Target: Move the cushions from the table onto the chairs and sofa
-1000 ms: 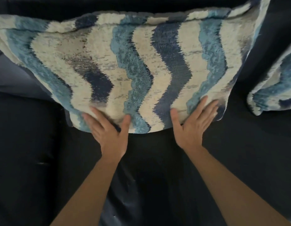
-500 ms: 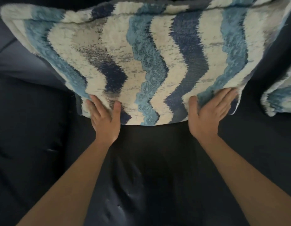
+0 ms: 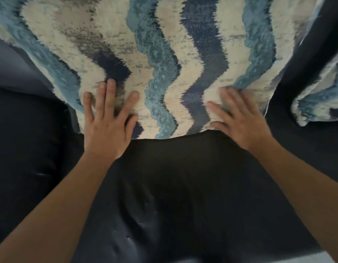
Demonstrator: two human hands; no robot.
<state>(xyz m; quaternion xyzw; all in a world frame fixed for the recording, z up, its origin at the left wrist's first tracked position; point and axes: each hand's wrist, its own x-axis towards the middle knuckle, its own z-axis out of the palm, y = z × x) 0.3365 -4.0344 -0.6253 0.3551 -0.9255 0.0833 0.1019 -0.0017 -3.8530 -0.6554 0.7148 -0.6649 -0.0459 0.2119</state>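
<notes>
A large cushion [image 3: 164,54] with wavy blue, navy and cream stripes leans against the back of a dark sofa [image 3: 183,186], its lower edge on the seat. My left hand [image 3: 107,122] lies flat on the cushion's lower left part with the fingers spread. My right hand [image 3: 240,120] presses flat on its lower right part, slightly blurred. Neither hand curls round the fabric. A second cushion [image 3: 321,92] of the same pattern leans at the right edge of the view, only partly seen.
The dark sofa seat fills the lower view. A sofa arm or side cushion [image 3: 22,149] lies at the left. A pale strip of floor [image 3: 316,258] shows at the bottom right corner.
The view has come closer to the cushion, which now fills the top of the frame. Both hands slid from holding its lower edge to lying flat on its face.
</notes>
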